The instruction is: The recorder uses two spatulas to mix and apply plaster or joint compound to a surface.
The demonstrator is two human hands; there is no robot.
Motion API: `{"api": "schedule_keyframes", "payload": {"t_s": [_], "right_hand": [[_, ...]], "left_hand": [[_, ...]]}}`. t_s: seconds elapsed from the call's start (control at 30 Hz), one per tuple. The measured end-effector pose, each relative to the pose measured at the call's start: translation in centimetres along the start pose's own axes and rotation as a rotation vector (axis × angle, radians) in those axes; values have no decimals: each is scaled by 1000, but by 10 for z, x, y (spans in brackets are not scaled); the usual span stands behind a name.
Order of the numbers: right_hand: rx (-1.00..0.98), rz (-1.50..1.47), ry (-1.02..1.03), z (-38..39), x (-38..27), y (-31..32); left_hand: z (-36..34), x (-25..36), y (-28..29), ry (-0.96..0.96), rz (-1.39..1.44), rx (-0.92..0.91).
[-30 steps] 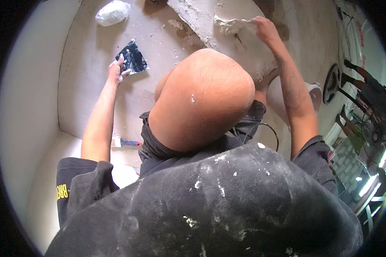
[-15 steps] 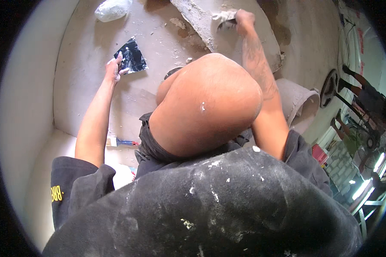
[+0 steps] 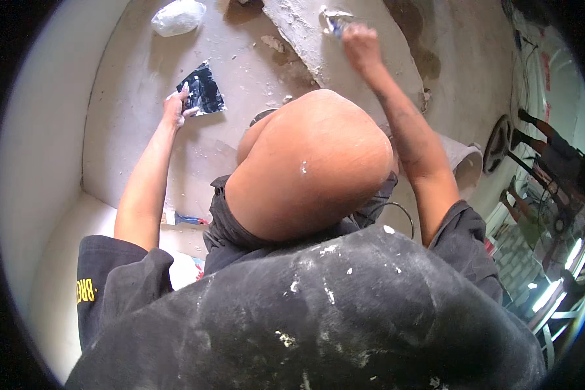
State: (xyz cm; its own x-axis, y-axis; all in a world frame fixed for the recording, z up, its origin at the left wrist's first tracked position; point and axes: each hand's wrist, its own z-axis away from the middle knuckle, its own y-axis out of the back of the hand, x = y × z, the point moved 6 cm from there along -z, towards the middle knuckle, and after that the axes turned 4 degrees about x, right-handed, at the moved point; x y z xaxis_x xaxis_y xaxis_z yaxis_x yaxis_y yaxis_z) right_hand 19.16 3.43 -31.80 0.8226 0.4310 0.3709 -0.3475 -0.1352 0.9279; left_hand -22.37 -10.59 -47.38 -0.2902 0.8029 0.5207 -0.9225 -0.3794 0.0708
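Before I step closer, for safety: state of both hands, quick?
Left hand: holding a flat, black, four-sided plate smeared white.
Right hand: closed on a small bluish tool, too blurred to identify.

Can see a white bundle (image 3: 179, 17) toward the floor's (image 3: 120, 149) far-left edge, blue-handled tool (image 3: 190, 220) near its left corner, pale bucket (image 3: 461, 161) and standing fan (image 3: 532, 171) rightward.

White-flecked black shirt (image 3: 305, 318), yellow-lettered left sleeve (image 3: 120, 276), dark shorts (image 3: 231, 221)
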Motion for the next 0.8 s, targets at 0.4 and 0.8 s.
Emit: {"api": "schedule_keyframes", "payload": {"t_s": [0.4, 0.8], "right_hand": [[145, -346, 118, -33, 57, -1], [-138, -443, 268, -43, 87, -23]], "left_hand": [[3, 1, 3, 20, -35, 42], [7, 4, -2, -6, -6, 26]]}}
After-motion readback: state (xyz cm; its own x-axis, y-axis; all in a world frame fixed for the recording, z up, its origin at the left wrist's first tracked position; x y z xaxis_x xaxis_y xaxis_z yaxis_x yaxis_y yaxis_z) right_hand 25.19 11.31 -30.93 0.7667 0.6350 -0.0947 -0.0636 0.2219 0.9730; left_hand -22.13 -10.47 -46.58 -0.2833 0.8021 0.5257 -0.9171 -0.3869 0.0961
